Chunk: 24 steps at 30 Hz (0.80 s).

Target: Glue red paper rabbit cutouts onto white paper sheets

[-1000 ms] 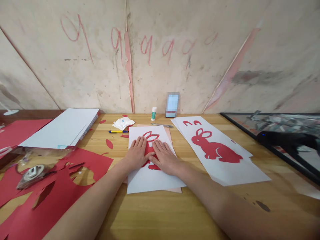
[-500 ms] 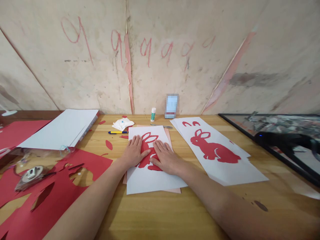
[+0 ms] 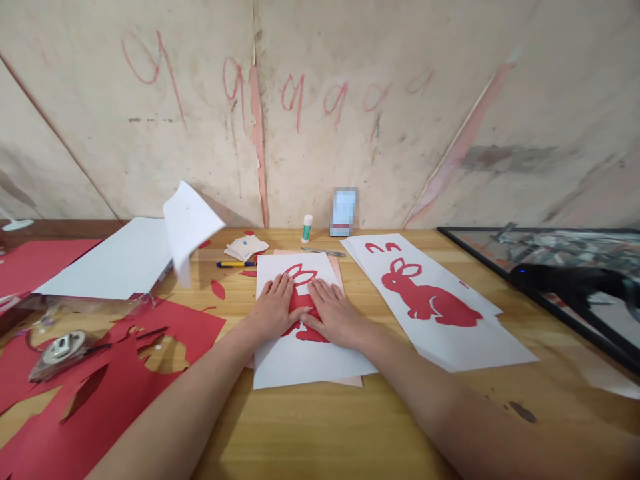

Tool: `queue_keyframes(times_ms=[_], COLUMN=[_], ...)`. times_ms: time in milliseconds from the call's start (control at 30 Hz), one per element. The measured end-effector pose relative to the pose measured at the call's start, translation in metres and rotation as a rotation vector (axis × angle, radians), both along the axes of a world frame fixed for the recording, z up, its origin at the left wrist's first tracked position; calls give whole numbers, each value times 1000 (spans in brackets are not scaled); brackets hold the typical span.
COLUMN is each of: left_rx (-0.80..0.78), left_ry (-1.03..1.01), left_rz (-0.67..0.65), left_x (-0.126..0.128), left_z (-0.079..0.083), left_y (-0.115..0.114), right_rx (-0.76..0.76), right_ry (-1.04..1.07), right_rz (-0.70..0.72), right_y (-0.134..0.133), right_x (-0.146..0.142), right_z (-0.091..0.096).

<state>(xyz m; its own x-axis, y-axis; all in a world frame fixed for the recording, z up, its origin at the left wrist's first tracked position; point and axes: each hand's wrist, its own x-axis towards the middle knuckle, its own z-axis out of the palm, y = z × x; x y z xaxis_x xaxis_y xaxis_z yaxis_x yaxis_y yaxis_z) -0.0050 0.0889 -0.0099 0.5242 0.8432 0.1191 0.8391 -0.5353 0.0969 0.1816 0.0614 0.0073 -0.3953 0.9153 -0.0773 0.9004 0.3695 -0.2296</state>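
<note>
The left hand (image 3: pixel 273 309) and right hand (image 3: pixel 336 316) lie flat, palms down, hiding much of a red paper rabbit (image 3: pixel 314 334) on a white sheet (image 3: pixel 305 369). Beyond the left hand, a tilted paper (image 3: pixel 189 217) is blurred; beyond the right, an upright screen (image 3: pixel 344 210) is pixelated, its content unreadable.

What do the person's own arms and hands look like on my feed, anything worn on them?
The left arm and right arm show no sleeves, tapering toward wrists without watch or band. The left hand and right hand are ungloved; any fine ring is too small to tell.
</note>
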Motion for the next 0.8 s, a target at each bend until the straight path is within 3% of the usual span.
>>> queue_keyframes(times_ms=[467,800], left_rx=[47,32], left_ry=[-1,30], left_rz=[-21,4], left_x=[-3,-2], left_z=[-1,4], left_y=[0,-4], right_rx=[43,4], right_ry=[12,-9], right_rz=[5,-1], right_y=[1,-1], right_x=[1,0], right_z=[-5,2])
